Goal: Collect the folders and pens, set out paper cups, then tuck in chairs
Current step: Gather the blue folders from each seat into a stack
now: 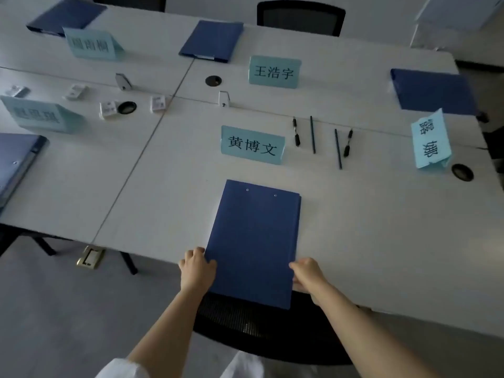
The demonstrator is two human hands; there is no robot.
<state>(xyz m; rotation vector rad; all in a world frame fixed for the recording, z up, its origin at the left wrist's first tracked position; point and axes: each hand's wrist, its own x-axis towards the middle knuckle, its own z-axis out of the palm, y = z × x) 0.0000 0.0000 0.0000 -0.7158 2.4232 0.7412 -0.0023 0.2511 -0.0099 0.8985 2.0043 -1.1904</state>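
Folders of dark blue card are lying across a white meeting table (381, 241) as a person is gathering them. At far left, one blue folder (16, 162) is sitting at the table's edge behind a blurred pale-blue paper name card (41, 115), with another blue folder (66, 16) lying at the far corner. Small white plastic clips (109, 110) are resting near a round black cable port (126, 107).

Moving toward the centre, the left hand (196, 268) is gripping the left edge of a blue folder stack (253, 241), thumb on top and fingers curled under. This stack is overhanging the near table edge, above a black mesh chair (261, 331). Beyond it, a pale-blue name card (252, 144) is standing upright, and farther back another name card (274, 72) and a fourth blue folder (212, 40) are sitting near a second black chair (301, 17).

The right hand (308, 272) is pinching the stack's right edge. Farther right, two black pens (296, 132) and two dark thin pencils (312, 135) are lying side by side, apart from one another. At far right, a tilted name card (429, 139) is leaning beside a blue folder (433, 91).
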